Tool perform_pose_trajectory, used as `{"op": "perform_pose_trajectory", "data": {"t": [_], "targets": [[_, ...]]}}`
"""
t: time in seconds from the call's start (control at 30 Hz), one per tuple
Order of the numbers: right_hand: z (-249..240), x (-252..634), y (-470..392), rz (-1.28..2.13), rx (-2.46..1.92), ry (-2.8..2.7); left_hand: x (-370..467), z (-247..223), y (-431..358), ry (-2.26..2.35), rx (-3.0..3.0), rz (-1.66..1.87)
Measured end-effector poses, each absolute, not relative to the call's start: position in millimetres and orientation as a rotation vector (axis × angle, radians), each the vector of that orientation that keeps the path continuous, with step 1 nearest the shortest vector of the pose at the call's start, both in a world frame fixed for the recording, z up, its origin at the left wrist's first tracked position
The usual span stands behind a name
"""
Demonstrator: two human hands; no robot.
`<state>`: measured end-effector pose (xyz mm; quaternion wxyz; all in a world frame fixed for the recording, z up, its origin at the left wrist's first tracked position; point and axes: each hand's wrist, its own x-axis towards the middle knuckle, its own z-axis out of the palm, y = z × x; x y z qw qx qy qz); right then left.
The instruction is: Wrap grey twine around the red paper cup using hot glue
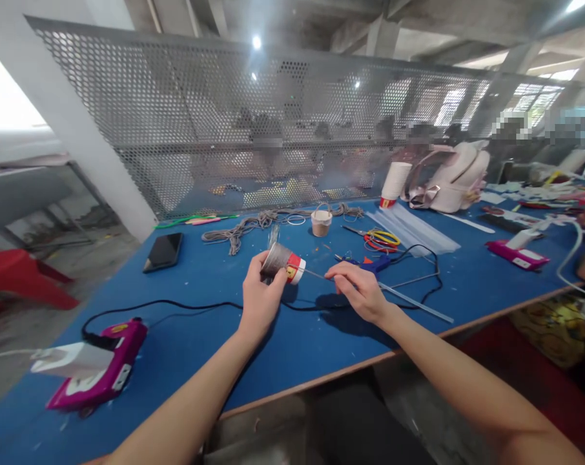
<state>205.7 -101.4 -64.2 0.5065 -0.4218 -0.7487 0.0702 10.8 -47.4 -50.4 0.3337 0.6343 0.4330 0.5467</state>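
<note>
Paper cup (285, 259), partly wrapped in grey cord (314, 274): tipped sideways in your left hand (261, 292), which grasps it around the wrapped wall. Your right hand (358, 290) appears to pinch the strand leading off the cup. Judged light, thin-walled, easily crushed; best held lightly at the wrapped part, where cord should give grip. Beyond your left hand: small handled pot (321, 224) on the blue surface (176, 349). Beyond your right: scissors (384, 237). Farther ahead of both hands: perforated screen (215, 116). Well left of your left hand: red stool (24, 278).

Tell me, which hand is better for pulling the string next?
Probably the right hand: it pinches the grey string stretching from the cup, while the left hand is busy holding that cup.
</note>
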Motion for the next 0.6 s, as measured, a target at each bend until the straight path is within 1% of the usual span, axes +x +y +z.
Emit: {"op": "perform_pose_trajectory", "data": {"t": [0.1,0.23,0.27,0.4,0.5,0.6], "targets": [[-52.7,201.6,-114.4,0.13,-1.07,-1.976,9.4,-51.8,-45.3,1.161,1.694,1.437],[-33.7,195.2,-153.1,0.084,-1.293,-2.305,9.2,-53.5,-42.1,1.16,1.726,1.486],[-28.6,193.9,-163.8,0.122,-1.335,-2.407,9.5,-53.7,-42.3,1.141,1.741,1.478],[-9.7,197.7,-188.0,0.288,-1.224,-2.755,11.1,-53.4,-47.0,1.072,1.809,1.416],[-2.3,220.7,-176.5,0.316,-1.201,-2.764,11.8,-52.1,-51.3,1.061,1.798,1.424],[-4.3,262.0,-144.8,0.16,-1.378,-2.533,14.4,-50.4,-54.5,1.125,1.798,1.4]]}}
